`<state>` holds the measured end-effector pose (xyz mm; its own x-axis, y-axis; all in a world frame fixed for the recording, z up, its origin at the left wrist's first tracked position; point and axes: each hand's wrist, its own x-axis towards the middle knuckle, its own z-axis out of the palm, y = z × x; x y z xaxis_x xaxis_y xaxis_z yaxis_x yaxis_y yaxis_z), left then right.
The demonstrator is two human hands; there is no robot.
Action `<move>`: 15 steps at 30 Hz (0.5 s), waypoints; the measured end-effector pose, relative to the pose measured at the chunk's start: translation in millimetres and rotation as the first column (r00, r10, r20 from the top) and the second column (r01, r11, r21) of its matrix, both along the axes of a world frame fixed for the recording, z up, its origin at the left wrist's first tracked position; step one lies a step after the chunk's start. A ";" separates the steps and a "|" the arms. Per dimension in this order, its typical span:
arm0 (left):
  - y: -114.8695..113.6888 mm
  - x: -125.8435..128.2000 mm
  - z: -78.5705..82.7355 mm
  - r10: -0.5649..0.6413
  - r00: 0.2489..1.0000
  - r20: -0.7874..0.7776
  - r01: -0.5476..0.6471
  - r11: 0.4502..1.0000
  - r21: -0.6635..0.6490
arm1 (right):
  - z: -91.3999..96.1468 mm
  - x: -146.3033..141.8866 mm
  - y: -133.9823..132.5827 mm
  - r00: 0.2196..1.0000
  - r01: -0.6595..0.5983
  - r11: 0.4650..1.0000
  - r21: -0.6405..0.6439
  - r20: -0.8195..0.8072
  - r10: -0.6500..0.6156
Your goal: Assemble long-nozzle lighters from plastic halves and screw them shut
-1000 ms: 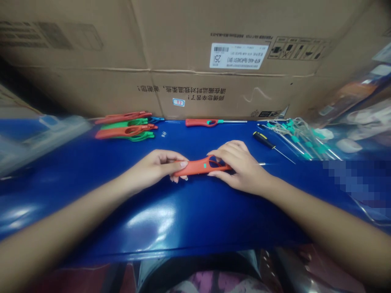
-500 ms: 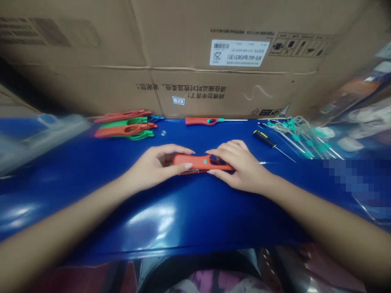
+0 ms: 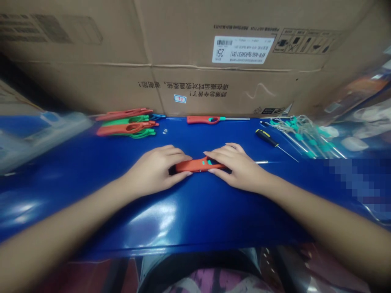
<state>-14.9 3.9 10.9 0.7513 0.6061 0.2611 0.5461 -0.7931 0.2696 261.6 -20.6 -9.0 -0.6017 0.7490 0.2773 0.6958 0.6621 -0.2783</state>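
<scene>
Both my hands press on an orange lighter body (image 3: 197,164) with a small green button, lying on the blue table (image 3: 195,211). My left hand (image 3: 157,169) is closed round its left end, thumb below and fingers on top. Over its right end, fingers curled, lies my right hand (image 3: 238,167). A thin metal rod (image 3: 262,162) sticks out to the right from under that hand.
At the back left lies a stack of orange and green lighter shells (image 3: 126,124). A finished orange lighter (image 3: 214,119) lies by the cardboard box (image 3: 195,61). A black and yellow screwdriver (image 3: 273,143) and a heap of green-tipped metal rods (image 3: 301,134) lie at the right.
The lighter body has been lowered flat onto the table, and both hands have closed in over it, the left fingers now on top of its left end.
</scene>
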 end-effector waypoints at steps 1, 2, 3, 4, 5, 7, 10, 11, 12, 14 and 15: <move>0.2 -0.1 0.1 -0.003 1.000 -0.014 0.003 1.000 0.004 | 0.2 -0.1 -0.1 1.000 0.000 1.000 -0.003 0.001 0.000; 0.4 -0.1 -0.1 -0.006 1.000 -0.025 0.006 1.000 0.007 | 0.5 -0.2 -0.2 1.000 -0.001 1.000 -0.004 0.003 0.001; 0.5 0.0 -0.4 -0.009 0.999 -0.031 0.009 1.000 0.009 | 0.9 -0.3 -0.2 1.000 -0.005 1.000 -0.003 0.005 0.005; 0.6 0.1 -0.8 -0.010 0.999 -0.034 0.010 1.000 0.009 | 1.3 -0.3 -0.2 1.000 -0.009 1.000 -0.002 0.007 0.009; 0.5 0.3 -1.3 -0.011 0.999 -0.035 0.011 1.000 0.006 | 1.6 -0.3 0.0 1.000 -0.014 1.000 0.001 0.008 0.014; 0.3 0.7 -2.0 -0.008 0.999 -0.036 0.008 1.000 -0.001 | 1.9 -0.3 0.4 1.000 -0.021 1.000 0.005 0.009 0.021; -0.6 1.1 -1.8 -0.001 0.999 -0.036 0.001 1.000 -0.005 | 1.8 -0.1 1.1 1.000 -0.020 1.000 0.004 0.001 0.020; -1.0 1.3 -1.5 -0.001 0.999 -0.035 0.001 1.000 -0.004 | 1.9 0.0 1.2 1.000 -0.021 1.000 0.003 -0.001 0.021; -1.3 1.4 -1.2 0.000 0.999 -0.033 0.000 1.000 -0.004 | 2.0 0.2 1.2 1.000 -0.021 1.000 0.003 -0.004 0.021; -1.9 1.8 -0.6 0.000 1.000 -0.027 -0.001 1.000 -0.006 | 2.5 0.5 1.1 1.000 -0.018 1.000 0.000 -0.009 0.018; -2.2 2.0 -0.5 -0.001 1.000 -0.025 0.000 1.000 -0.007 | 2.9 0.7 0.9 1.000 -0.016 1.000 -0.003 -0.011 0.016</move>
